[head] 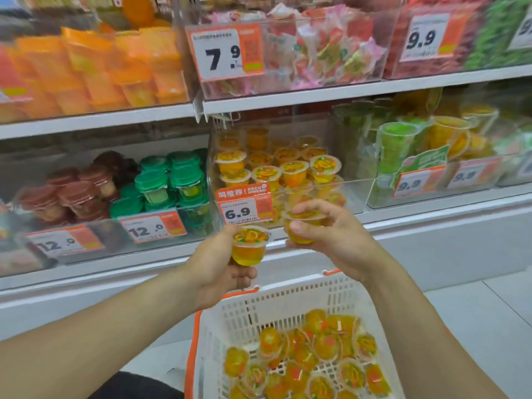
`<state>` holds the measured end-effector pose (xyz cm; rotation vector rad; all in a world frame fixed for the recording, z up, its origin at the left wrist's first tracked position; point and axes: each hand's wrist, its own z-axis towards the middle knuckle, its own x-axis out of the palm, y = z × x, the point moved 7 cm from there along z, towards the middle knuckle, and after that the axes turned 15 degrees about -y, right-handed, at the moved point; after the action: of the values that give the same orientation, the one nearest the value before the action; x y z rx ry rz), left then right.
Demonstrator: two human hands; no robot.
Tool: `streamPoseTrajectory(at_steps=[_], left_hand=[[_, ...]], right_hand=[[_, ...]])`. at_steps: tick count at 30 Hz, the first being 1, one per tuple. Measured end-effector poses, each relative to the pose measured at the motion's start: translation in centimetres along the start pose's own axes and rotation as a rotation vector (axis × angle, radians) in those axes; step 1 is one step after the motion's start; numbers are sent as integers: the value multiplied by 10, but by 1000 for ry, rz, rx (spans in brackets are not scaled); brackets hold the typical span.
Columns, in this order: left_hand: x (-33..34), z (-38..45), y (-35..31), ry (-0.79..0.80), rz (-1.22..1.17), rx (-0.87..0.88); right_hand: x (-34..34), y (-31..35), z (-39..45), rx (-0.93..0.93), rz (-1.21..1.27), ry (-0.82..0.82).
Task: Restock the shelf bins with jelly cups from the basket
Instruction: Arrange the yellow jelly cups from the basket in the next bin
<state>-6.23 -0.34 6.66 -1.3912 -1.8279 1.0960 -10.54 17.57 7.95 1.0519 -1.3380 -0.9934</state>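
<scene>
Left hand (223,266): grip wrapped round one orange jelly cup (250,245), upright, printed lid up — held above the basket's far rim.
Right hand (331,228): grip pinching a second jelly cup (302,227), just in front of the bin.
Basket (290,300): white mesh, orange trim, on the floor; loose jelly cups (311,358) heaped inside.
Target bin (288,168): clear, middle shelf, stacked with matching cups.
Price tag (244,204): "6.9", header "RECOMMEND" — Chinese characters beside it.
Neighbouring tags: "12.0", "7.9", "9.9".
</scene>
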Motion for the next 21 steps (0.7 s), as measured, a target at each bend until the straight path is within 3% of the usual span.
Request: streamPoseTrajectory(at_steps=[3, 6, 9, 14, 18, 21], left_hand=[[11, -4, -10, 61, -123, -26], [16, -3, -18, 76, -206, -29], [20, -1, -20, 80, -287, -71], [33, -2, -16, 55, -344, -124], [45, -3, -6, 57, -340, -203], [47, 1, -3, 52, -308, -214]], right_hand=[[12, 37, 5, -239, -186, -95], [17, 54, 29, -302, -340, -316], [27, 56, 66, -264, -394, -449], [47, 62, 139, -260, -591, -488], [60, 54, 189, -157, -757, -546], [73, 43, 209, -103, -912, -496]])
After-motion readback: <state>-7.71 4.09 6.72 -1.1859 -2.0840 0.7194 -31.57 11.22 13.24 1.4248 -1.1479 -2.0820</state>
